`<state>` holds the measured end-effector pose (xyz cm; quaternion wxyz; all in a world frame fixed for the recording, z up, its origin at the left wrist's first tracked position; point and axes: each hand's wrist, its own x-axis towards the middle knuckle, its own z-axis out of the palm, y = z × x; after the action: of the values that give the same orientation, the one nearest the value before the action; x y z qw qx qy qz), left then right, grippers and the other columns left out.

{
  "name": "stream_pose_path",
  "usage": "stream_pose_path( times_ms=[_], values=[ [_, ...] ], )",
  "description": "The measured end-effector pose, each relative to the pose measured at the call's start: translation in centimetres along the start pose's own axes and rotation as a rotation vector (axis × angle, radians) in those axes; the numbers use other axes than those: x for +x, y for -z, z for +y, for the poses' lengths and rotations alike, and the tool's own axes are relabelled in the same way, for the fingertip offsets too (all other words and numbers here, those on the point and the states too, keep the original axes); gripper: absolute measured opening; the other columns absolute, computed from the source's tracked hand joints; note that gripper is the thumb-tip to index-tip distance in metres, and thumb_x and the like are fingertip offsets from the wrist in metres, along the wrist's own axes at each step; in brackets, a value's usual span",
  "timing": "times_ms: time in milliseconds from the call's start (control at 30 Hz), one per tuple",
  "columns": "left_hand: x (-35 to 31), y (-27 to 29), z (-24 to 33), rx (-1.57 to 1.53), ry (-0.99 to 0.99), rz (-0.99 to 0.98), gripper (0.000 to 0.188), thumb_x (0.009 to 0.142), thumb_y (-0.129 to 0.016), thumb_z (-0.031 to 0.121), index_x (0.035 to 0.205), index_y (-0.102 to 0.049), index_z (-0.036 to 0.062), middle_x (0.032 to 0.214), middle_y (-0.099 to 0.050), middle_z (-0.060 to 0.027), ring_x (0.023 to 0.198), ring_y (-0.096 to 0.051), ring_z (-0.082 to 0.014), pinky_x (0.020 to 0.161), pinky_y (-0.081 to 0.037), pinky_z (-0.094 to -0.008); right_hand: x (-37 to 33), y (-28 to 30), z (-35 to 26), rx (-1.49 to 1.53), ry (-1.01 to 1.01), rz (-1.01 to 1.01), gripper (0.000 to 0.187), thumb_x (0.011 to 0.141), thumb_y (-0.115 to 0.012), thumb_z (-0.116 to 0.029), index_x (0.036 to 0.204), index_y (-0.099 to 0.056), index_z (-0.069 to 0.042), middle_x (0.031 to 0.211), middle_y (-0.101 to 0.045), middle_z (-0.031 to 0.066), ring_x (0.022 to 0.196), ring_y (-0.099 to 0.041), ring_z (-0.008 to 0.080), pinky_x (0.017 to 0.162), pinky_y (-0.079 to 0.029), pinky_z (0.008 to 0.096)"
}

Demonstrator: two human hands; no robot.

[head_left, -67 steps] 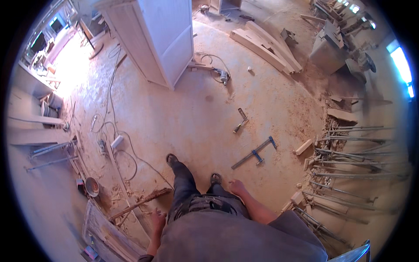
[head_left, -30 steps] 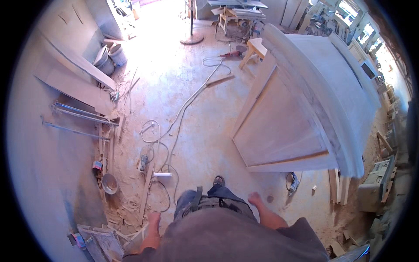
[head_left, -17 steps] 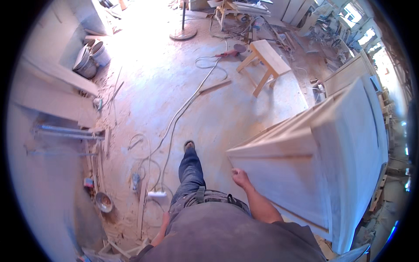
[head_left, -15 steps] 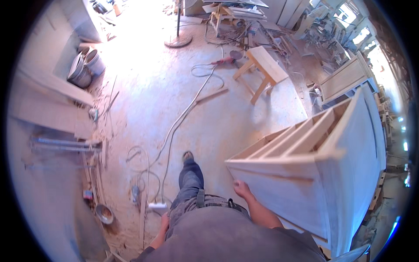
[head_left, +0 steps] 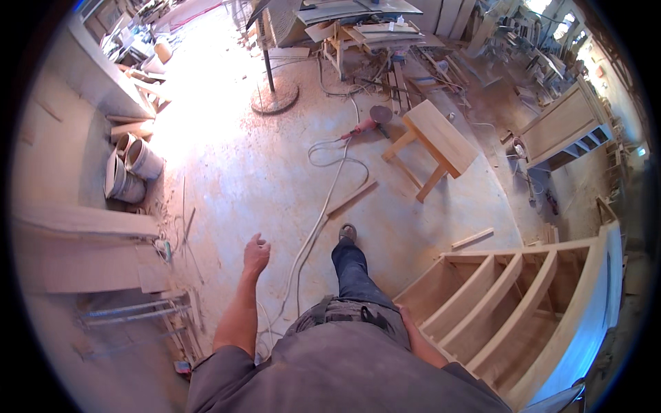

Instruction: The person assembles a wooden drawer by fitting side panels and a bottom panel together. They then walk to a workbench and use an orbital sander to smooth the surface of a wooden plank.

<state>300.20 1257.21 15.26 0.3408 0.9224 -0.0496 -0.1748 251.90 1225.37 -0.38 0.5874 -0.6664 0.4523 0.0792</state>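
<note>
My left hand (head_left: 256, 255) hangs out ahead of my body over the dusty floor, its fingers loosely curled and apart, with nothing in them. Down by my right hip, my right hand (head_left: 406, 320) is mostly hidden by my body, so its fingers do not show. Nearest to it stands a pale wooden cabinet frame (head_left: 497, 286) with several cross slats over its open compartments; whether the hand touches it I cannot tell. One leg is stretched forward, its shoe on the floor.
A red angle grinder (head_left: 368, 126) lies ahead, its pale cable (head_left: 322, 220) winding toward me. Beyond it to the right stands a small wooden bench (head_left: 441, 138). A loose wood strip (head_left: 352, 199) lies beside the cable. Buckets (head_left: 143, 160) stand along the left wall; a cluttered worktable (head_left: 358, 14) is at the back.
I have moved forward, so the cabinet frame now sits lower and nearer on the right. My left hand has swung forward; my right hand has drawn back toward my hip.
</note>
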Motion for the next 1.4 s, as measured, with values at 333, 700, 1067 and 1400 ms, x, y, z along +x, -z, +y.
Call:
stream_pose_path(
  times_ms=[333,700,1067,1400],
  values=[
    [6.0,-0.1,1.4,0.139,0.287,-0.325,0.063,0.078,-0.065,0.02,0.134,-0.055,-0.0089,0.116,-0.068,-0.0287,0.113,-0.066,-0.0385,0.099,-0.05,-0.0417,22.8,0.6,-17.3,-0.305,-0.053,0.102,0.034,0.084,-0.06,-0.02,0.111,-0.073,-0.005,0.103,-0.073,0.0223,0.095,-0.071,0.0323,0.084,-0.054,0.041],
    [26.8,3.9,-2.7,0.05,0.246,-0.538,0.067,0.082,-0.071,0.025,0.136,-0.052,-0.0108,0.1,-0.074,-0.0225,0.092,-0.073,-0.0271,0.078,-0.057,-0.0362,37.4,-2.1,-37.8,-0.046,-0.183,0.257,0.031,0.082,-0.062,-0.01,0.109,-0.072,-0.001,0.084,-0.075,0.0161,0.068,-0.073,0.023,0.066,-0.057,0.0364],
    [67.7,7.0,17.3,0.279,-0.234,-0.294,0.05,0.085,-0.06,0.02,0.128,-0.061,-0.0056,0.102,-0.07,-0.0288,0.097,-0.069,-0.0399,0.091,-0.053,-0.0467,39.8,-14.9,-38.5,-0.069,-0.15,0.287,0.027,0.085,-0.065,-0.015,0.105,-0.073,0.001,0.101,-0.074,0.0198,0.091,-0.069,0.0315,0.082,-0.053,0.039],
    [73.2,-0.5,23.4,0.273,-0.178,-0.522,0.054,0.085,-0.06,0.021,0.13,-0.059,-0.0086,0.091,-0.07,-0.0308,0.092,-0.07,-0.0407,0.084,-0.055,-0.0442,48.2,-16.7,-43.7,0.032,-0.349,0.387,0.029,0.086,-0.059,-0.01,0.11,-0.071,0.002,0.088,-0.073,0.0201,0.076,-0.073,0.0266,0.071,-0.056,0.0391]
  ],
)
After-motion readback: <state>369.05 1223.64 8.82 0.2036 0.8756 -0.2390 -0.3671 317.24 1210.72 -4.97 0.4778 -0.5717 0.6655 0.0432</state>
